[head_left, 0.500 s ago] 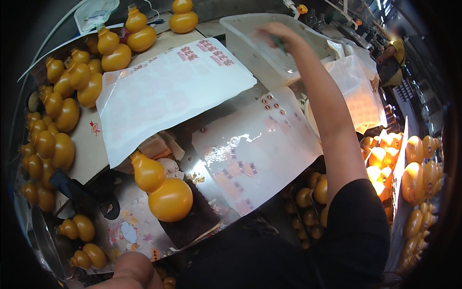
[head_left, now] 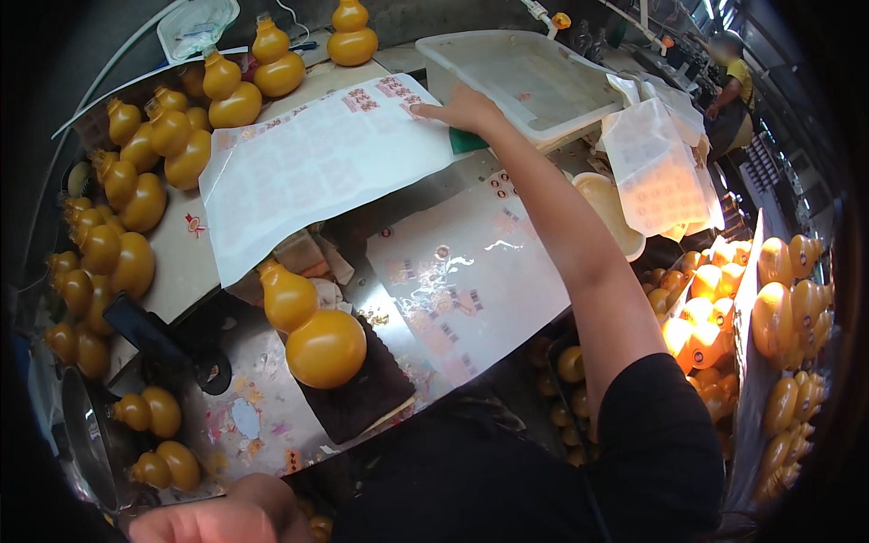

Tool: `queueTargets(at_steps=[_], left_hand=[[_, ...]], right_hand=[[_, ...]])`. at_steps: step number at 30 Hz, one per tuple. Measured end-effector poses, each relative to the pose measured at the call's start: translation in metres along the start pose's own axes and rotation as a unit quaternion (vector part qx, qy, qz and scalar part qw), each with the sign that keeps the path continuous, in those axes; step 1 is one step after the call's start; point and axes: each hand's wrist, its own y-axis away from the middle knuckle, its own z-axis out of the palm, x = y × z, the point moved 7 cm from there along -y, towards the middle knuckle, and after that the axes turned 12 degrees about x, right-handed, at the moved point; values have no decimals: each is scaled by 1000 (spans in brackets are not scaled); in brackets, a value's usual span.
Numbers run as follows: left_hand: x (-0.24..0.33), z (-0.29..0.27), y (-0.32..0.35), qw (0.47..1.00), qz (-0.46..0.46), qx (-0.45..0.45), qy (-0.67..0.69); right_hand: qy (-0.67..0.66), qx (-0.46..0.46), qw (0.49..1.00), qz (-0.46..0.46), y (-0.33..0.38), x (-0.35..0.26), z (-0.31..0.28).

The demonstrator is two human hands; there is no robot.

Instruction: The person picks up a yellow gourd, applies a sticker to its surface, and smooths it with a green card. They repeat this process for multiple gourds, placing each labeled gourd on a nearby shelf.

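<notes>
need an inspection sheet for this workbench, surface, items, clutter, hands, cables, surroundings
surface: metal tabletop, coloured stains and scraps
job's things: white sheets, sticker sheet, large yellow gourd-shaped bottle lying over a dark cloth
clutter: black stand, more gourd-shaped bottles at left
hands: right hand at the white sheets' edge, green item beneath it; left hand at the lower edge, nothing seen in it
cables: thin white cable, upper left
surroundings: translucent tub; another person, upper right
</notes>
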Motion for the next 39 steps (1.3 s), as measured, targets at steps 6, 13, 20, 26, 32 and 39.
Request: queueTargets(at_steps=[6,13,20,26,32,39], left_hand=[[-4,-16,23,919,-193,-85,-334],[25,-114,74,811,-309,0,-496],[42,-159,140,675,-474,-61,-562],[20,-143,168,570,-444,-272,-636],[13,-144,184,605,-451,-265,-601],[-48,-183,104,612,-328,-315,-646]], right_hand=[[-234,-151,955,105,-38,44,49],[-449,-60,891,30,-41,56,46],[-379,159,910,58,-6,54,-4],[-422,26,903,-77,91,-41,-44],[-426,-133,890,-91,215,-63,-28],[-530,-176,830,13,266,-53,-12]])
